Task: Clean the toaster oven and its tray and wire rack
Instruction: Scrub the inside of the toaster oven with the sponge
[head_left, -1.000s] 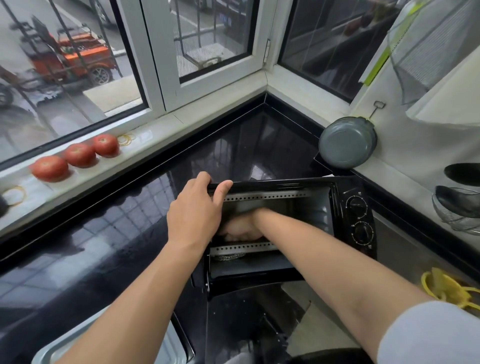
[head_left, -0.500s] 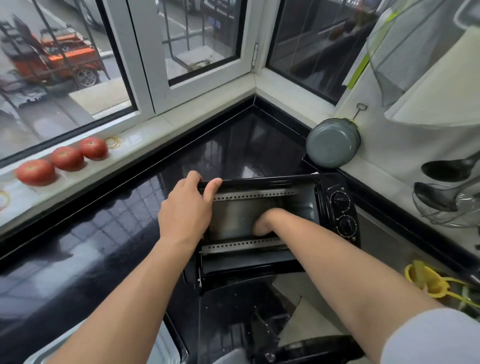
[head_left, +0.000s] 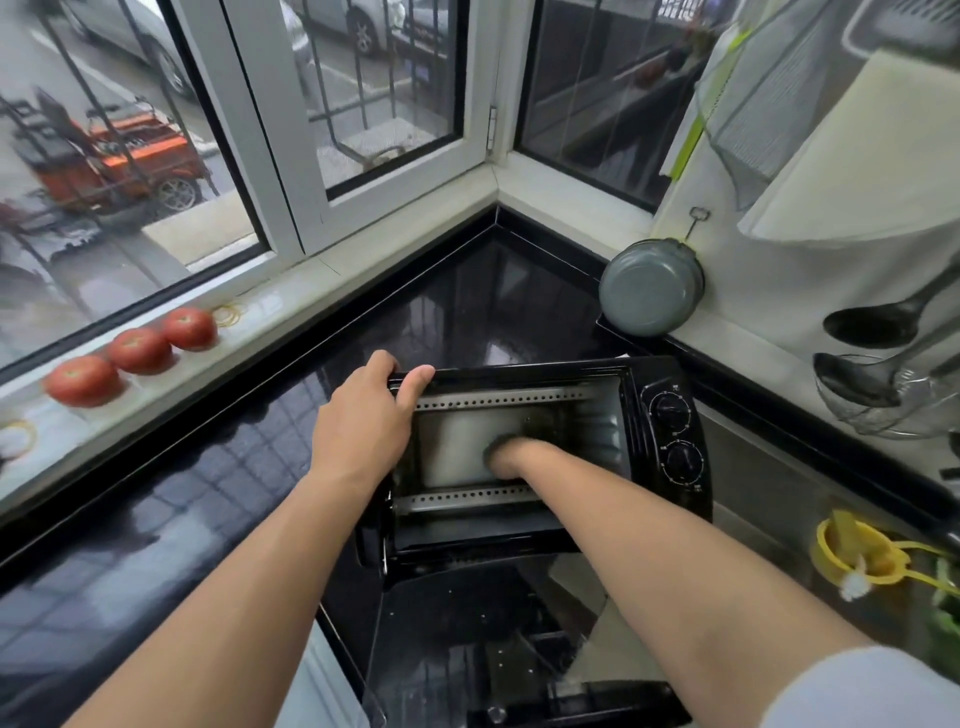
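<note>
The black toaster oven (head_left: 636, 387) stands on the dark countertop with its glass door (head_left: 467, 649) folded down toward me. My left hand (head_left: 366, 421) grips the oven's top left corner, thumb hooked over the front edge. My right hand (head_left: 511, 457) reaches deep inside the cavity against the back wall. It is blurred, its fingers are hidden, and a dark edge shows around it, so I cannot tell what it holds. Two perforated metal strips run along the top and bottom of the opening. Two dials (head_left: 675, 436) sit on the right panel. No tray or rack is visible.
Three tomatoes (head_left: 137, 351) and rubber bands lie on the window sill at left. A grey pan (head_left: 649, 286) leans on the wall behind the oven. Ladles and a strainer (head_left: 872, 395) hang at right, above a yellow utensil (head_left: 862, 556). A steel sink edge (head_left: 317, 686) shows below.
My right hand has slid from the left part of the oven cavity toward the middle and deeper in. My left hand has kept its grip on the corner.
</note>
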